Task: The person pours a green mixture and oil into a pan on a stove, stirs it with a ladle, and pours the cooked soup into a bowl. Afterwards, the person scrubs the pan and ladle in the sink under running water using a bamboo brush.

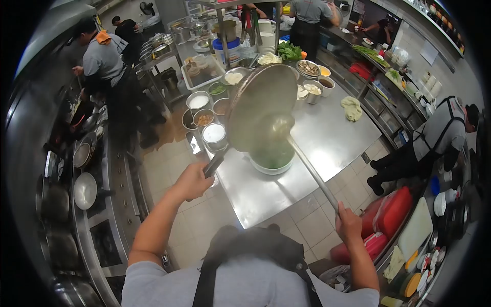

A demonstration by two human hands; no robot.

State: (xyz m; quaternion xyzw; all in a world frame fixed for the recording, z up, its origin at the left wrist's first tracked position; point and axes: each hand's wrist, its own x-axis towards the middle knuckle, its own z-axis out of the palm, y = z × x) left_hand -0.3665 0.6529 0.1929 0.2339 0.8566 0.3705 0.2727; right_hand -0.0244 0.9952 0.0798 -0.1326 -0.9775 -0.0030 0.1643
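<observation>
Steel table (332, 148) spread across centre frame. Wok (254, 105) tilted above it, upper centre. Ladle (313, 172) slanted from the wok's hollow to lower right. Bowl (271, 170), green inside, sat on the table at centre, below the wok. My left hand (194, 182), left of centre, was wrapped round the wok's handle (214, 162); my right hand (349, 223), lower right, clenched the ladle.

Far rim of the bowl (271, 171) out of sight behind wok (258, 102) and ladle (312, 170), contents (277, 156) blurry.
</observation>
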